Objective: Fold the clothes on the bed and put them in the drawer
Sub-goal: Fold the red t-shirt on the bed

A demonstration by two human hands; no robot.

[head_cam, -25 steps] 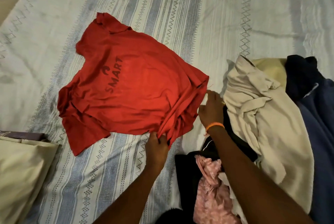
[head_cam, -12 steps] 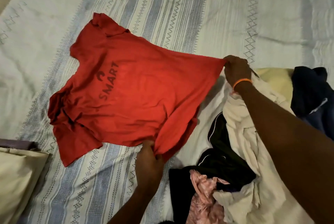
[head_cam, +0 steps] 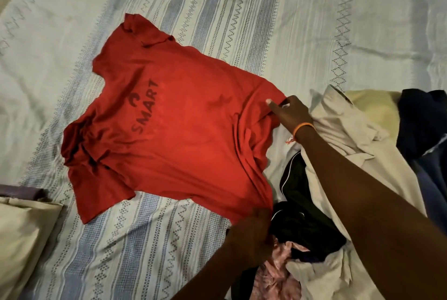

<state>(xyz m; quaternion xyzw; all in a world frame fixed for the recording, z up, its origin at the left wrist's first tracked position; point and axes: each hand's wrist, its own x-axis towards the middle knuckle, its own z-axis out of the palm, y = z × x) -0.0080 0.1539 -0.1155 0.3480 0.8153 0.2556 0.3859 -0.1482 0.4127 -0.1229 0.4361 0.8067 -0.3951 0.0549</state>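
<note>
Shirt: red, "SMART" print, spread mostly flat on bed, collar at far end, hem toward person. Left hand: blurred, fingers curled, grips near hem corner. Right hand: orange wristband, pinches far hem corner w/ thumb, index finger straight on cloth. Pile: right of shirt, touching its hem; incl. beige, black, pink, navy items, unfolded. Pillow: cream, bottom-left, apart from shirt. Bedcover: pale w/ blue patterned stripes.
</note>
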